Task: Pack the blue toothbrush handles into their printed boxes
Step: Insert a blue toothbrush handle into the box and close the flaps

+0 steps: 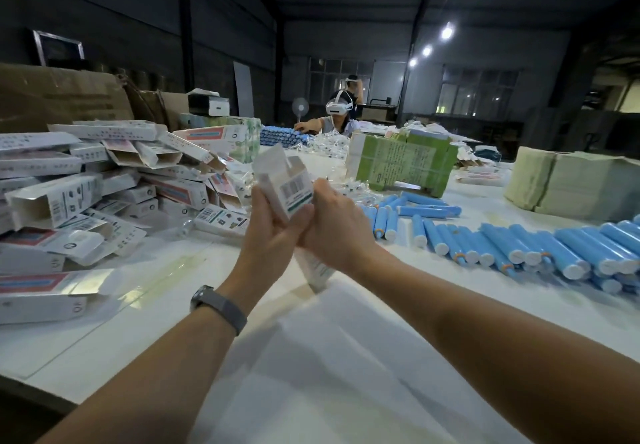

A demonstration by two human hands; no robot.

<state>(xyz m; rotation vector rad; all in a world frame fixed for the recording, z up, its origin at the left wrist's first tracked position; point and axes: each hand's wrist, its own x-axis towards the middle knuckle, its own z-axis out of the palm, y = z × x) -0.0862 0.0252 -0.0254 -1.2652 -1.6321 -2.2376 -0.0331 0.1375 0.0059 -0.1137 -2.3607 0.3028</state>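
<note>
Above the middle of the tabletop (214, 322), both hands hold one printed box (292, 189) upright, its top flaps standing open. The left hand (273, 225) wraps the box from the side, fingers curled round it; the right hand (332, 221) closes against its lower part, fingers bent, and whether a handle is already inside is hard to tell, since the hands cover that stretch. The lower end of the box (317, 272) hangs just above the surface.

The risk, as I judge it, is a crushed wall or a torn flap if the grip tightens on the thin card, or a handle slipping out of the bottom if that end is not tucked shut.

The blue toothbrush handles (540, 249) lie in loose rows to the right, well apart from the hands. Open boxes are heaped in a pile (104, 183) to the left. A green bundle (401, 163) and a stack of pale sheets (571, 183) sit farther back. The surface is white and glossy. The room is a dim warehouse with a dark roof, a few ceiling lamps and windows at the far end; another person wearing a headset (337, 107) works across the way.
</note>
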